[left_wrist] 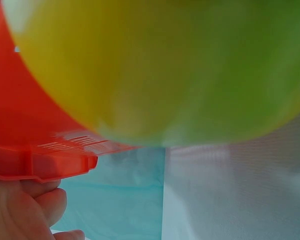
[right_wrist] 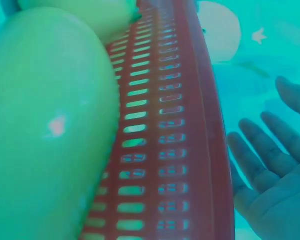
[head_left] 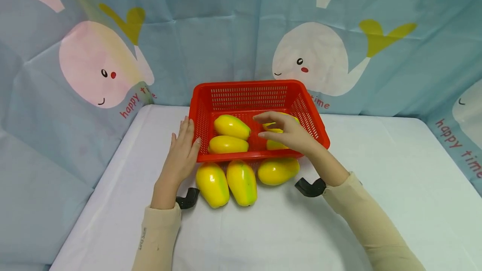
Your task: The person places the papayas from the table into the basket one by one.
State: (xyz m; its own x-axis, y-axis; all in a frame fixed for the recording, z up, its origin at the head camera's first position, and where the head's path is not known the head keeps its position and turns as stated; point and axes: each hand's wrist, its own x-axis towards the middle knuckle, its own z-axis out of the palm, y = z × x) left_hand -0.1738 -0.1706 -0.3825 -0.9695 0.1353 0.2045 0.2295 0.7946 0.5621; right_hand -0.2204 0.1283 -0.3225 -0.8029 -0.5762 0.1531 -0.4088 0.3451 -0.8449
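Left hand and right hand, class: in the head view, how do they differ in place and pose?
The left hand lies against the left side of the red basket, while the right hand is over the basket's right part.

The left hand's fingers look nearly straight; the right hand's are bent.

Both come out of beige sleeves.

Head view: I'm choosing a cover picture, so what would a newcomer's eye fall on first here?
Probably the red basket toward the back of the white table, with bright yellow fruits inside and three more just in front. Next come the left hand at the basket's left side and the right hand over its right part. Behind, pale whales show on the blue curtain.
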